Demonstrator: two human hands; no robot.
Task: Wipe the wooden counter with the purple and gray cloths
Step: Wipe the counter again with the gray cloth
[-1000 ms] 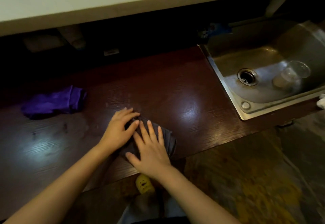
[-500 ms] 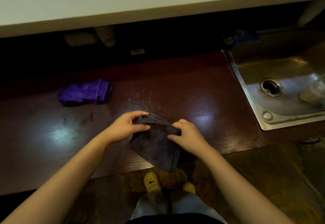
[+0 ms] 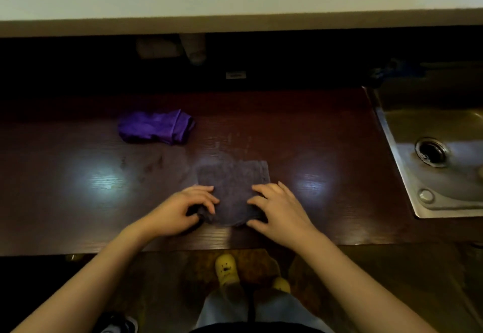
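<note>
Gray cloth (image 3: 232,188) lies flat on the wooden bench (image 3: 313,134), its near corners pinched by the left hand (image 3: 183,209) and the right hand (image 3: 279,207), fingers curled onto the fabric. Purple cloth (image 3: 156,127) sits bunched beyond the left hand, well apart. Judging by this, the cloth is being laid out for wiping; next, press down and sweep it across the bench.
</note>
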